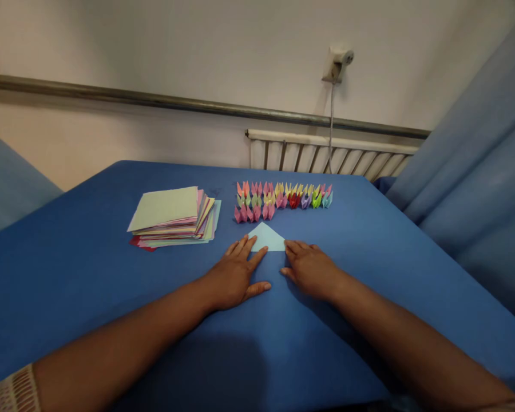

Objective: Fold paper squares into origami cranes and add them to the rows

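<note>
A pale blue sheet of origami paper (266,238), folded into a triangle, lies flat on the blue table with its peak pointing away from me. My left hand (237,276) rests on its left part, fingers spread and thumb stretched out to the right. At the triangle's right corner, my right hand (309,268) touches the paper with its fingertips, fingers extended and thumb apart below. Just beyond the paper stand several rows of small folded paper cranes (254,213) in pink, yellow, green, red, purple and blue.
To the left sits a thick, uneven stack of coloured paper (167,209). The blue table (77,274) reaches toward a wall with a metal rail (154,99), a radiator (292,154) and a plugged-in cord (332,114). Blue curtains (476,166) hang at the right.
</note>
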A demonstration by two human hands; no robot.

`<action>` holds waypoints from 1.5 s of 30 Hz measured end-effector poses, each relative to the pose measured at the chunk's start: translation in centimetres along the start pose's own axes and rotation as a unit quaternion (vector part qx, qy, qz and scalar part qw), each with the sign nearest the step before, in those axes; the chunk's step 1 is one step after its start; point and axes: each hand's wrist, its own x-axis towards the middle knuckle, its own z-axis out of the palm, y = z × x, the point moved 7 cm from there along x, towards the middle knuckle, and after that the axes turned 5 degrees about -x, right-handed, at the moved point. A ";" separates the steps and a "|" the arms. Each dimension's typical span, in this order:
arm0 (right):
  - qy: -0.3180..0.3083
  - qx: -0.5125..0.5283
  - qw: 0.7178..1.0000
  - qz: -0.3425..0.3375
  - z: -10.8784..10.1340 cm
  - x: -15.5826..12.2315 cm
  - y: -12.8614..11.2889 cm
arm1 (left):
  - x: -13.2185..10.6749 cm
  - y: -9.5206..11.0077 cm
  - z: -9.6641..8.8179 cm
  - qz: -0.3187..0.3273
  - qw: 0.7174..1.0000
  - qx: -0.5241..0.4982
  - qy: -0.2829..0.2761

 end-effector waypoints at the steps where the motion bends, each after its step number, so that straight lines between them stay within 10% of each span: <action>1: 0.001 -0.011 1.000 0.015 0.0 -0.2 0.4 | 0.0 0.0 0.0 -0.001 1.000 -0.003 -0.001; 8: 0.042 -0.056 0.990 0.120 -1.0 0.6 1.8 | 0.1 -0.1 0.0 -0.003 1.000 -0.012 -0.003; 11: 0.100 0.036 0.993 0.055 -1.5 3.1 -0.7 | 0.1 -0.2 0.2 0.002 1.000 -0.005 -0.001; 16: 0.016 0.161 0.987 -0.022 1.3 6.1 -3.6 | 0.0 -0.1 0.5 0.015 1.000 0.000 -0.007; 30: 0.000 0.101 0.992 0.073 2.6 5.5 -1.5 | 0.5 -3.8 -0.3 -0.091 0.994 0.056 0.027; 37: 0.025 0.083 0.994 0.070 2.8 5.5 -1.4 | 0.6 -1.0 -0.3 0.040 0.999 0.022 0.026; 45: 0.084 0.099 0.982 0.135 1.7 5.7 0.2 | 0.6 -2.4 -0.3 -0.019 1.000 0.019 0.016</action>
